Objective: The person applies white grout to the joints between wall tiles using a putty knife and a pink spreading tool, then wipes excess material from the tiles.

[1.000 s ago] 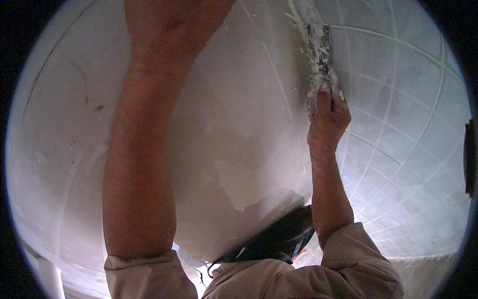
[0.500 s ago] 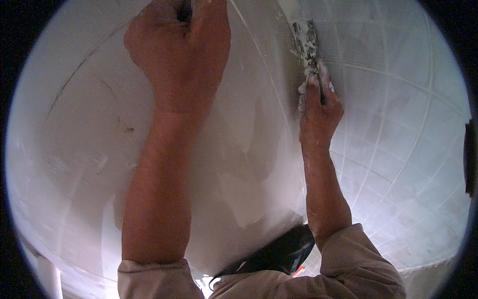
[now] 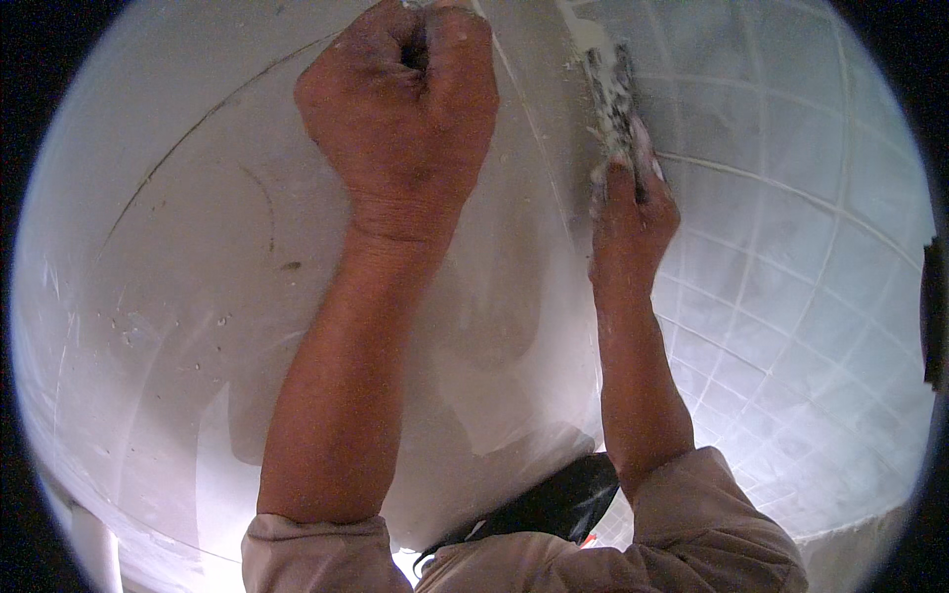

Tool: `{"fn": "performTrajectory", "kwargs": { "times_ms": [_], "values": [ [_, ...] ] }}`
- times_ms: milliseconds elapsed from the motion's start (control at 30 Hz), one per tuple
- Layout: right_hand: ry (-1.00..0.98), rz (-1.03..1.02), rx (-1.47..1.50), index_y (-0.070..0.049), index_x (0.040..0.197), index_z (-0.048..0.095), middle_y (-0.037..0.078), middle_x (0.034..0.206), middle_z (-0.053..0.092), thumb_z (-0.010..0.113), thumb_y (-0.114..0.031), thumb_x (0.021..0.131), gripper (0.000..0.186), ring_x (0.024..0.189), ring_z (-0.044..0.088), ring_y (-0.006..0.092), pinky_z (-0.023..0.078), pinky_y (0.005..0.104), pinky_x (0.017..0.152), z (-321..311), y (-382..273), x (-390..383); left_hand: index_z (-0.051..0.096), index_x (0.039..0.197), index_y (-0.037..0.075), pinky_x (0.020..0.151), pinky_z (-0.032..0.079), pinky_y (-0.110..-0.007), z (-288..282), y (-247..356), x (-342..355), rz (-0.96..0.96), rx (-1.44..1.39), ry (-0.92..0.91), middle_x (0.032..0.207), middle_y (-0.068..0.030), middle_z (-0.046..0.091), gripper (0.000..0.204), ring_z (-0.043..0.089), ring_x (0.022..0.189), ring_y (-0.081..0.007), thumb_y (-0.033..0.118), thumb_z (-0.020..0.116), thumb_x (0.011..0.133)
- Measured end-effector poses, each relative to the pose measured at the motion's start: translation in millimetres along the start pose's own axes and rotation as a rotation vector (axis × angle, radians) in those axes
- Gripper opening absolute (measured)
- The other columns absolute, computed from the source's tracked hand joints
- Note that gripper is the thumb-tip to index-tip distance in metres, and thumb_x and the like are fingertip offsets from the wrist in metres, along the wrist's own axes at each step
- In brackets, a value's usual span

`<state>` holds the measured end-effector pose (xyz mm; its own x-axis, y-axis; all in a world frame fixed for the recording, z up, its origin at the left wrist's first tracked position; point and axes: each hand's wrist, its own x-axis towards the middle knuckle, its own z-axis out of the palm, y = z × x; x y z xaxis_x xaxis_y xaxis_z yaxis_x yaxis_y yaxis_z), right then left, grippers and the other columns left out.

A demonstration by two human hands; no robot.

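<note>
My left hand (image 3: 395, 119) is high in the middle, fingers curled into a fist against or just over the smooth off-white surface (image 3: 188, 287); what it holds, if anything, is hidden. To its right, my right hand (image 3: 633, 217) grips a narrow, paste-smeared putty knife or scraper (image 3: 615, 84), with white paste on the fingers too. The blade lies along the seam where the smooth surface meets the tiled surface (image 3: 771, 257), beside a streak of pale paste (image 3: 583, 30).
A black sheet-like object (image 3: 539, 494) shows behind my shirt at the lower middle, with a small red item (image 3: 589, 541) beside it. A white vertical strip or post (image 3: 94, 549) is at the lower left. Light grout lines cross the tiles.
My left hand has come down and to the right, so the whole fist now shows. My right hand and the blade have shifted slightly left.
</note>
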<state>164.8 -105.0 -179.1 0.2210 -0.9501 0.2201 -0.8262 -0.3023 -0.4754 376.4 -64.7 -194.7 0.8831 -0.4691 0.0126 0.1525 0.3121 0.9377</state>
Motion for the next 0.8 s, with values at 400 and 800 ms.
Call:
{"fn": "performTrajectory", "kwargs": {
  "times_ms": [400, 800],
  "values": [
    [-0.017, 0.194, 0.091, 0.001, 0.123, 0.065, 0.014, 0.099, 0.071, 0.06, -0.018, 0.095, 0.035, 0.083, 0.064, 0.0218, 0.051, 0.0331, 0.079, 11, -28, 18, 0.052, 0.065, 0.001, 0.052, 0.037, -0.038, -11, -7, 12, 0.107, 0.433, -0.079, 0.055, -0.0077, 0.05, 0.037, 0.043, 0.052, -0.0194, 0.025, 0.065, 0.09],
    [0.016, 0.135, 0.172, 0.005, 0.114, 0.067, 0.004, 0.086, 0.063, 0.063, -0.015, 0.094, 0.028, 0.073, 0.053, 0.0115, 0.044, 0.0278, 0.063, 32, -36, 45, 0.048, 0.06, 0.002, 0.049, 0.037, -0.042, -8, -5, -12, 0.072, 0.337, -0.043, 0.055, -0.0163, 0.046, 0.036, 0.044, 0.047, -0.0314, 0.021, 0.066, 0.084]
  ]
}}
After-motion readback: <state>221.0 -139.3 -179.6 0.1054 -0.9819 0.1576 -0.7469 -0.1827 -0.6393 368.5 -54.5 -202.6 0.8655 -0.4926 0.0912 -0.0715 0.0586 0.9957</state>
